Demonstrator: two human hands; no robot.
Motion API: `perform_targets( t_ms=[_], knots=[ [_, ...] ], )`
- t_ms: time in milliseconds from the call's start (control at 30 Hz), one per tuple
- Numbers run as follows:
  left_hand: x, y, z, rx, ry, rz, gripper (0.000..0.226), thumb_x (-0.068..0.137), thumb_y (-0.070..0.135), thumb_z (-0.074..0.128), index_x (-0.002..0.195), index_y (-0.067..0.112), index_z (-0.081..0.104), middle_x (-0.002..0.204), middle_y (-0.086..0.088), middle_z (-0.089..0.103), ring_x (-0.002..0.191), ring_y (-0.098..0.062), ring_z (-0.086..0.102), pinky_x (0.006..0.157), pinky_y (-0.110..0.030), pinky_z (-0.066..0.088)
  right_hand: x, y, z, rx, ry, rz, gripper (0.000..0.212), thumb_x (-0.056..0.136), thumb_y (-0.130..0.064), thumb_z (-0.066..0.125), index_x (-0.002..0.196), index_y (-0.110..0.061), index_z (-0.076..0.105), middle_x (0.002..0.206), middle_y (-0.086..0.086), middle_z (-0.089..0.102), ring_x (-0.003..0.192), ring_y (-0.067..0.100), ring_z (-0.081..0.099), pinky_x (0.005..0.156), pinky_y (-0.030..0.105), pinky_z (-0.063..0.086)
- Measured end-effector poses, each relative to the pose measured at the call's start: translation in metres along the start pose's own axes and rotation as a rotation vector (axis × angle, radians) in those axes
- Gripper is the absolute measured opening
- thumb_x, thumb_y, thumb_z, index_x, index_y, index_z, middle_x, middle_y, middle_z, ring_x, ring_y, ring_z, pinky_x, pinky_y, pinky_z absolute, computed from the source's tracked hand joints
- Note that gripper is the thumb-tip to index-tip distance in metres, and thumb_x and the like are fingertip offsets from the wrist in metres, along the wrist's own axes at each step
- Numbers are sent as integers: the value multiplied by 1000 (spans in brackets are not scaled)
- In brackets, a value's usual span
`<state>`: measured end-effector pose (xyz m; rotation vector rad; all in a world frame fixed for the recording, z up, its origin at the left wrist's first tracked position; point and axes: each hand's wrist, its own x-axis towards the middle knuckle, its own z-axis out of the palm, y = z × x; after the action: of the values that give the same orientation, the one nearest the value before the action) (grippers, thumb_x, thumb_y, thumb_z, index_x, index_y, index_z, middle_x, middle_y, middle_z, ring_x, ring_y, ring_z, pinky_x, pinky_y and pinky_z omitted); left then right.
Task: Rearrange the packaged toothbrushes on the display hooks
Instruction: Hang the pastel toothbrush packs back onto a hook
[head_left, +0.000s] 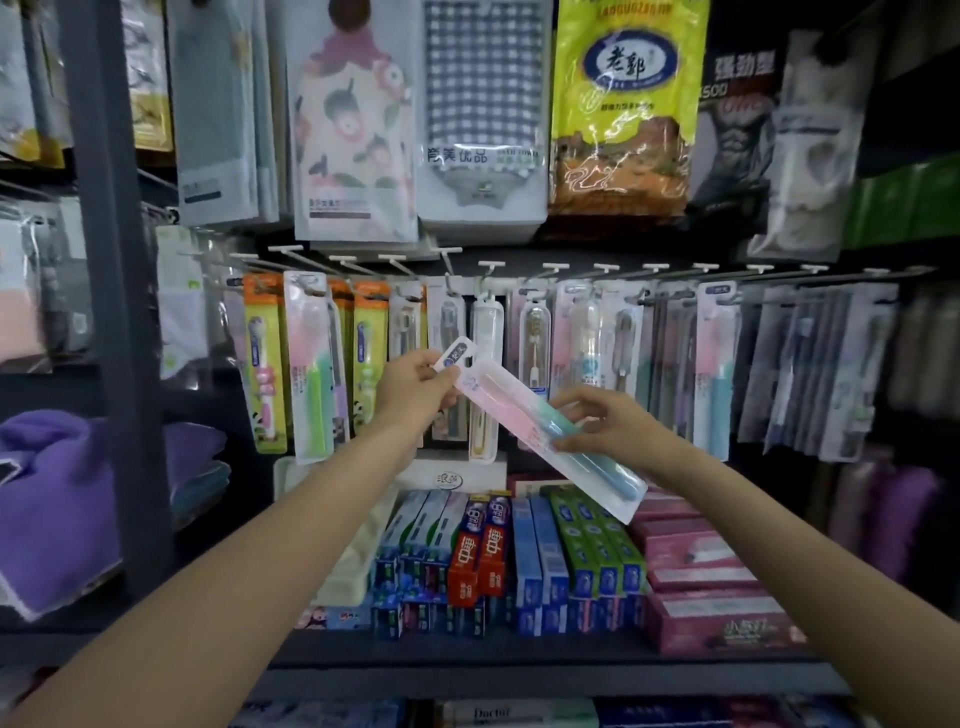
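Midair, tilted toothbrush pack (540, 431) before display hooks (491, 267) | left hand (415, 387) pinches its top card | right hand (605, 423) grips its middle | toothpaste boxes (519, 556) below

Toothpaste boxes (519, 551) in rows on dark shelf (467, 657); toothbrush packs (306, 364) on hooks (488, 270)

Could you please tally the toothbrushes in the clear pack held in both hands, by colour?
Pink plastic toothbrush: 1
Teal plastic toothbrush: 1
Total: 2, side by side in the clear blister pack.
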<state>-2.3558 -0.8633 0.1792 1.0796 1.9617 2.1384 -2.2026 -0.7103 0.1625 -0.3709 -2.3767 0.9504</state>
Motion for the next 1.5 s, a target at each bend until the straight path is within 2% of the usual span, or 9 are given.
perform_targets(
  t_ms=[233, 400, 500, 567, 700, 833, 1100, 1400, 1500],
  knots=[
    [15, -13, 31, 112, -136, 67, 16, 92, 7, 51, 107, 6, 58, 90, -4, 65, 75, -13, 62, 73, -25, 53, -13, 30, -8, -62, 84, 21, 37, 81, -7, 68, 109, -26, 54, 95, 3, 58, 82, 19, 57, 77, 27, 50],
    [13, -22, 61, 283, -184, 107, 17, 93, 8, 47, 105, 14, 56, 102, -6, 62, 93, -20, 61, 80, -32, 51, -26, 63, -40, 111, 580, 137, 32, 88, -1, 55, 113, -20, 45, 98, 9, 56, 70, 20, 56, 54, 24, 47],
    [12, -17, 86, 381, -229, 152, 23, 93, 9, 46, 115, 12, 55, 110, -5, 59, 91, -15, 56, 67, -19, 46, -33, 85, -76, 129, 800, 193, 36, 89, -7, 56, 122, -16, 46, 108, 14, 56, 77, 22, 54, 59, 26, 43],
    [9, -11, 106, 416, -269, 156, 32, 92, 6, 46, 123, 12, 51, 123, -6, 53, 97, -19, 54, 74, -26, 46, -28, 92, -98, 28, 777, 163, 38, 88, -8, 56, 125, -14, 46, 112, 12, 56, 82, 21, 54, 66, 27, 42],
    [2, -6, 147, 511, -292, 155, 39, 92, 8, 47, 130, 15, 47, 132, -5, 48, 110, -31, 54, 88, -35, 45, -10, 97, -125, -94, 672, 134, 40, 91, -8, 53, 129, -15, 42, 102, 6, 50, 67, 12, 48, 56, 25, 39],
    [2, -7, 175, 562, -235, 158, 41, 91, 10, 49, 131, 15, 46, 135, -12, 42, 97, -24, 56, 90, -32, 44, -7, 116, -135, -83, 613, 105, 42, 93, -4, 50, 133, -12, 39, 103, 3, 45, 66, 9, 45, 44, 12, 31],
    [2, -5, 190, 688, -168, 114, 45, 91, 13, 49, 134, 18, 40, 138, -14, 30, 116, -30, 47, 100, -34, 40, 4, 134, -137, 185, 575, 120, 43, 92, -6, 51, 132, -15, 36, 95, 0, 48, 73, 13, 50, 60, 26, 41],
    [-7, -11, 191, 758, -132, 151, 46, 91, 10, 50, 135, 16, 40, 138, -13, 32, 120, -27, 44, 101, -30, 34, 4, 147, -120, 283, 570, 176, 45, 96, -22, 51, 135, -10, 33, 128, 15, 46, 104, 26, 49, 83, 32, 41],
    [-8, -11, 193, 772, -118, 175, 46, 90, 9, 49, 134, 17, 41, 139, -13, 31, 121, -28, 44, 101, -32, 34, 2, 148, -121, 321, 545, 194, 50, 92, -18, 57, 134, -6, 32, 119, 9, 46, 98, 23, 49, 81, 32, 43]
  ],
)
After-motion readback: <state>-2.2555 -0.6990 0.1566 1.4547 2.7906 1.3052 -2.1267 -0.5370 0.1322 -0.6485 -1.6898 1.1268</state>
